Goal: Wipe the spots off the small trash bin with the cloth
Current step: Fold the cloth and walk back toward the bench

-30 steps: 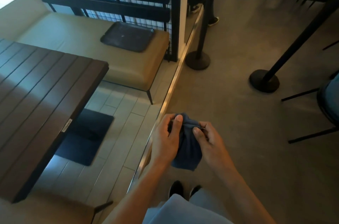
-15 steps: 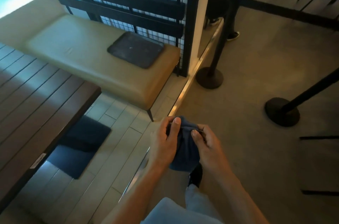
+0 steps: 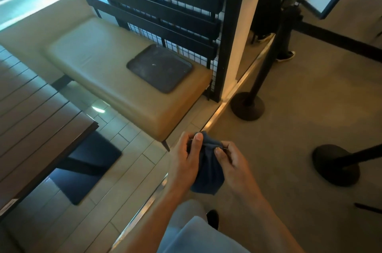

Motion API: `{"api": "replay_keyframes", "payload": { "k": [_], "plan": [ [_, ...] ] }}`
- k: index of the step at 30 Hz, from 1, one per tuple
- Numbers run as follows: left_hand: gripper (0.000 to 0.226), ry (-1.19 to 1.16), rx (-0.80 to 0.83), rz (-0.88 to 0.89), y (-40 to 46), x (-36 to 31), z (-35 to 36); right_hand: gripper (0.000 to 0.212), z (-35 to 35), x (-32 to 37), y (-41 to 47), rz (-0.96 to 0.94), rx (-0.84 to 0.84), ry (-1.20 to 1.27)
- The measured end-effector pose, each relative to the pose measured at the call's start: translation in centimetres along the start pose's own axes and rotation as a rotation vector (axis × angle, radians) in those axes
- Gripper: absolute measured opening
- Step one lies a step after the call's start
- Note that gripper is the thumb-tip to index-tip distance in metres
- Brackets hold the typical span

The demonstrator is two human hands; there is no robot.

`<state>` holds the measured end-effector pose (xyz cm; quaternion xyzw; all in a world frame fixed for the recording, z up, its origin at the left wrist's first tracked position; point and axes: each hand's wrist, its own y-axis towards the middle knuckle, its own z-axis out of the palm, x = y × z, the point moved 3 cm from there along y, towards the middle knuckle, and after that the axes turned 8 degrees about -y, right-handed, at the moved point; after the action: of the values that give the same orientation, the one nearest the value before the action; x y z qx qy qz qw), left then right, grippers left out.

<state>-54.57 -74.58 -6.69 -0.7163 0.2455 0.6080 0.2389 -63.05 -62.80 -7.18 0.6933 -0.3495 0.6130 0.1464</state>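
A dark blue cloth hangs bunched between both hands in front of my body. My left hand grips its top left part with the thumb laid over the fabric. My right hand pinches the top right part between thumb and fingers. The lower part of the cloth droops below the hands. No small trash bin shows in this view.
A tan padded bench with a dark tray on it stands ahead on the left, backed by a black slatted divider. A dark wooden table is at left. Two black stanchion bases stand on the grey floor at right.
The view has advanced toward the bench and divider, and the table has slid off to the left. Both hands keep the same hold on the cloth.
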Motion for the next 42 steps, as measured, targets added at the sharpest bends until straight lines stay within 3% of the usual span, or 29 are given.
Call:
{"api": "replay_keyframes", "payload": {
  "k": [8, 14, 27, 42],
  "plan": [
    [0.023, 0.035, -0.096, 0.011, 8.0, -0.4, 2.9, 0.018, -3.1, 1.0, 8.8, -0.023, 0.071, -0.042],
    [0.03, -0.075, -0.11, -0.025, 16.2, -0.6, 4.6, 0.015, -5.0, 2.1, 17.5, -0.001, 0.111, -0.087],
    [0.022, -0.092, -0.274, -0.058, 31.2, -1.8, 5.1, 0.017, -5.8, 6.8, 34.5, -0.039, 0.27, -0.18],
    [0.021, -0.011, -0.677, -0.118, 39.8, -1.3, 7.7, 0.017, -6.7, 8.6, 48.9, -0.046, 0.667, -0.189]
  ]
}}
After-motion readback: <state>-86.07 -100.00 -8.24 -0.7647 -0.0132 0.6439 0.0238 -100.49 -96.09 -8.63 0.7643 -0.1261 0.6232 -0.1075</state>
